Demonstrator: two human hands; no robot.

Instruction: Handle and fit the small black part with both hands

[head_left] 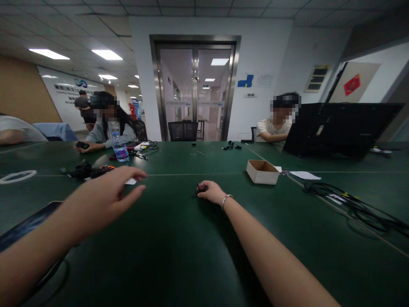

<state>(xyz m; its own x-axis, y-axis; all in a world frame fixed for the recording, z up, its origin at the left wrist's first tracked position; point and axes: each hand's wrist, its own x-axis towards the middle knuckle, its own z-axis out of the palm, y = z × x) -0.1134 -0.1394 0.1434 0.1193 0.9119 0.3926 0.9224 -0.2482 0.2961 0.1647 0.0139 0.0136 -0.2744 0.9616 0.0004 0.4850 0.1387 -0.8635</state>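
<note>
My right hand (211, 193), with a bracelet at the wrist, is closed on a small dark object (201, 187) low over the green table (179, 238). The fingers cover part of it, and its kind cannot be made out. On the left, my left hand (111, 196) is raised above the table with thumb and fingers apart and nothing between them. Behind that hand lie a bundle of black cables (81, 170) and a scrap of white paper (131, 181). An open cardboard box (262, 177) stands beyond my right hand, to its right.
A water bottle (120, 147) stands at the far left near a seated person holding a phone (82, 145). Coiled black cables (354, 204) and a large monitor (338, 128) occupy the right, with another person behind. Small black pieces (230, 146) lie at the far edge.
</note>
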